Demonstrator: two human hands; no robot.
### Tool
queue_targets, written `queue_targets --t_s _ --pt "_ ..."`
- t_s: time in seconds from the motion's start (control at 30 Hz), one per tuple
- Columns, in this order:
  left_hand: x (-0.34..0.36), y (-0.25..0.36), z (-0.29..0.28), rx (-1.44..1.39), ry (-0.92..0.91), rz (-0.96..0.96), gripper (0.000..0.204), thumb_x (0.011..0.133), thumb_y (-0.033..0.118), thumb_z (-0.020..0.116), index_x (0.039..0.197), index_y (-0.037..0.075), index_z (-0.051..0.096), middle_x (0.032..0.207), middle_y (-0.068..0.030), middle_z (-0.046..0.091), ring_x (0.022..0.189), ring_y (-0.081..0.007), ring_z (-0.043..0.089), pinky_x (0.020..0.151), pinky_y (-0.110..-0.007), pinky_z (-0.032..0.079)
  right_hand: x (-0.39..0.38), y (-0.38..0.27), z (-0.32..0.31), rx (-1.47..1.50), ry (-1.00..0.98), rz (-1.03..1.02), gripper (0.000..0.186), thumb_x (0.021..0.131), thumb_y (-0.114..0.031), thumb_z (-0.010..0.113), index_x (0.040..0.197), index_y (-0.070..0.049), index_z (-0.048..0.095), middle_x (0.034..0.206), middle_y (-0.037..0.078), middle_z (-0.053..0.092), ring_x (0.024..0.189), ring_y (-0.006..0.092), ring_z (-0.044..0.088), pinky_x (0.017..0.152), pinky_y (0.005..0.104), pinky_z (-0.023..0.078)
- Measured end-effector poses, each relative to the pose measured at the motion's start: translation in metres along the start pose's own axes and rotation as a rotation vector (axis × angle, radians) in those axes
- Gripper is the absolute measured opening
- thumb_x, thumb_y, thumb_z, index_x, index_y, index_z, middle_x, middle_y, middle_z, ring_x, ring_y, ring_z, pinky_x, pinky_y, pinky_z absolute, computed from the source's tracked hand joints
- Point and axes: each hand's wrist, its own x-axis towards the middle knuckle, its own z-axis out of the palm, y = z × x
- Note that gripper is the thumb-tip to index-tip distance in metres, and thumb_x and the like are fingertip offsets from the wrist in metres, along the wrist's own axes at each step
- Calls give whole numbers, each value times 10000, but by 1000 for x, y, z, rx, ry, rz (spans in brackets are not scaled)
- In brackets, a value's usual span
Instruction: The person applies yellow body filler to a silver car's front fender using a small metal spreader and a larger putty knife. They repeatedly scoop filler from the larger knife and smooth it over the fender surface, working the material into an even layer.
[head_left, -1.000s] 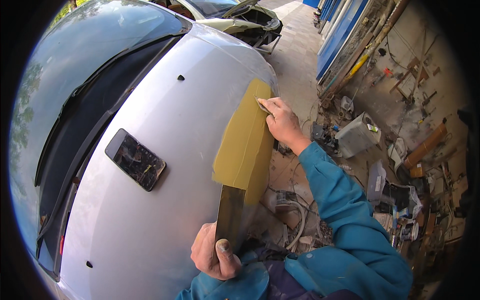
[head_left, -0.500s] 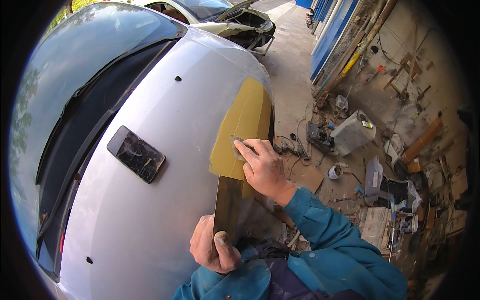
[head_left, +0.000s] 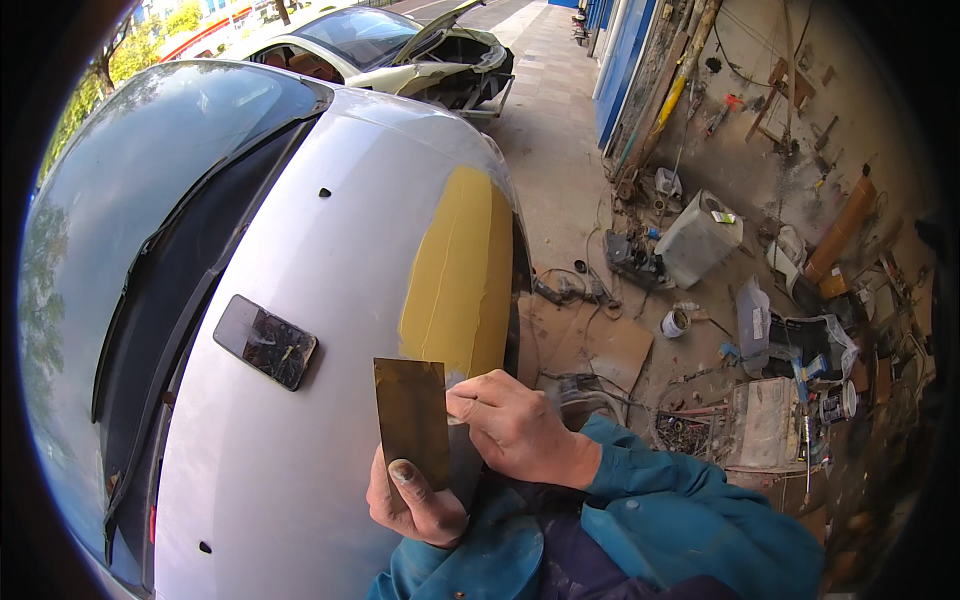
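My left hand (head_left: 425, 510) grips the lower part of a flat, olive-brown putty board (head_left: 412, 410), its thumb lying across the front face. At the board's right edge is my right hand (head_left: 525, 425), fingers pinched around a putty scraper that is almost wholly hidden. Beyond both hands, a long yellow putty patch (head_left: 450, 270) covers the front edge of a silver car hood (head_left: 330, 440). Thin raised lines run lengthwise along the patch. Both hands are just below its near end.
A phone (head_left: 265, 342) with a cracked-looking screen lies on the hood, left of the board. Cardboard (head_left: 600, 335), a white bin (head_left: 703, 240), a small tub (head_left: 675, 323) and scattered parts cover the floor at right. Another car (head_left: 380, 50) with its hood raised stands behind.
My right hand has come off the putty patch and down to the board's edge with the scraper. The board now stands lower, clear of the patch. The view has shifted slightly.
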Motion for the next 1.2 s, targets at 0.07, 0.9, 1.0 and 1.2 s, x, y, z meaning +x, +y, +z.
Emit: queue_targets --t_s 0.07,0.9,1.0,1.2 --pt "0 -2 -1 -67 13 -80 583 1216 426 568 1244 -127 753 1092 -151 792 986 -201 715 903 -318 564 12 17 -19 87 134 15 403 940 79 695 1323 7 798 1219 191 788 1127 367 756 945 431 653" --pt "4 -24 -10 -549 131 -577 578 1194 532 563 1446 13 600 1200 -193 764 875 -317 757 723 -437 622 123 295 -29 -125 341 408 400 1088 -71 631 1455 -109 784 1282 191 792 1174 394 763 1030 451 605" --pt "5 -28 -13 -537 103 -555 579 1200 529 550 1446 7 597 1213 -202 761 866 -326 759 706 -443 622 146 318 -15 -194 335 362 423 1076 -56 618 1456 -126 791 1308 179 787 1213 388 753 1060 478 600" --pt "4 -23 -8 -487 183 -578 588 1216 525 513 1429 -16 602 1178 -212 752 866 -315 736 730 -423 607 156 327 4 -200 325 349 468 1068 -43 609 1504 -123 759 1386 174 751 1261 394 731 1100 453 580"
